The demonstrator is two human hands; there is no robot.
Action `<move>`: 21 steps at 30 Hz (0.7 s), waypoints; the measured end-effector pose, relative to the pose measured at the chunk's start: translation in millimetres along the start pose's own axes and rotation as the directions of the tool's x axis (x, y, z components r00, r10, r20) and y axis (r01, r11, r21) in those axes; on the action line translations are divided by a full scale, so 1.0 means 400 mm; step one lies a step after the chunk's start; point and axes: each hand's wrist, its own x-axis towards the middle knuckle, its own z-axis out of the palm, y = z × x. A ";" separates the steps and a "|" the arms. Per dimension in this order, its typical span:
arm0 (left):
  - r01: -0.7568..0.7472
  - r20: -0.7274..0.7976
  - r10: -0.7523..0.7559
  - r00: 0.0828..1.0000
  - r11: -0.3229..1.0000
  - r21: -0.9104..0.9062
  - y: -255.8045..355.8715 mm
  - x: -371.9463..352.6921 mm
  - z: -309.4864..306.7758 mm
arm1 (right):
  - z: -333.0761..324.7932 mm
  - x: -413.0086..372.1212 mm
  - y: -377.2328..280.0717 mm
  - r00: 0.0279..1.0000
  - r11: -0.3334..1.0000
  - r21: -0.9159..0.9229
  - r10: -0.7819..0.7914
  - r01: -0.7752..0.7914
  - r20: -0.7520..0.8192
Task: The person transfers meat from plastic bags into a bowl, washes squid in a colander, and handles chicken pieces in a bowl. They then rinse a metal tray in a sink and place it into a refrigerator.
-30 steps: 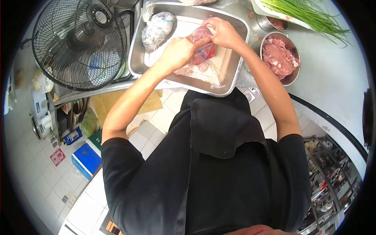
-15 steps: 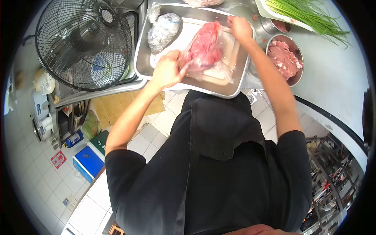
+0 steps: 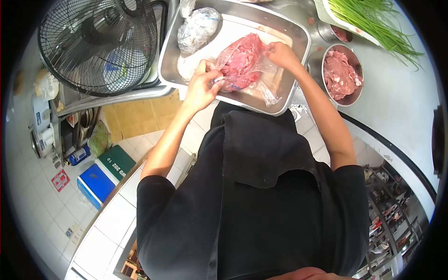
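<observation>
A clear plastic bag [image 3: 269, 94] with raw red meat [image 3: 240, 57] in it lies in a steel tray [image 3: 303, 35]. At the meat's left side, my left hand [image 3: 204, 86] is closed on the bag's edge, thumb and fingers pinched. My right hand [image 3: 283, 55] grips the plastic at the right side of the meat, its fingers curled and partly hidden. Up in the tray's left corner rests another knotted plastic bag [image 3: 198, 31], its contents hard to make out. A white board or lid shows beneath the meat.
Right of the tray stands a steel bowl of sliced meat [image 3: 342, 77], with a smaller metal container [image 3: 330, 31] behind it. Green stalks [image 3: 368, 23] fill a white basket at the top right. A black fan [image 3: 100, 42] stands close on the left. Cool boxes [image 3: 95, 182] sit lower left.
My right hand has moved left and down, nearer the meat. The left hand has shifted slightly and still holds the bag. The meat now looks more bunched and lies wider across the bag.
</observation>
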 end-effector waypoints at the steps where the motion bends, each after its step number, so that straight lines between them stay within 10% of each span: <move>1: -0.005 0.008 0.005 1.000 1.000 0.002 0.003 0.003 -0.001 | 0.000 -0.004 0.001 0.993 0.996 0.039 0.081 -0.085 0.091; 5: -0.038 0.035 0.042 0.999 0.995 -0.092 0.012 0.031 -0.008 | 0.050 0.042 0.067 0.993 0.939 0.342 -0.008 -0.032 0.115; 7: 0.001 0.041 0.005 0.999 0.986 -0.166 0.017 0.051 -0.010 | 0.027 0.022 0.062 0.994 0.628 0.771 0.042 -0.103 0.098; 11: -0.044 0.042 0.060 0.997 0.949 -0.312 0.076 0.103 -0.047 | -0.070 -0.100 0.009 0.984 0.467 0.869 0.011 -0.160 0.175; 21: -0.318 0.082 0.395 0.915 0.832 -0.454 0.430 0.214 -0.088 | -0.116 -0.232 -0.036 0.969 -0.267 0.932 0.029 0.244 -0.246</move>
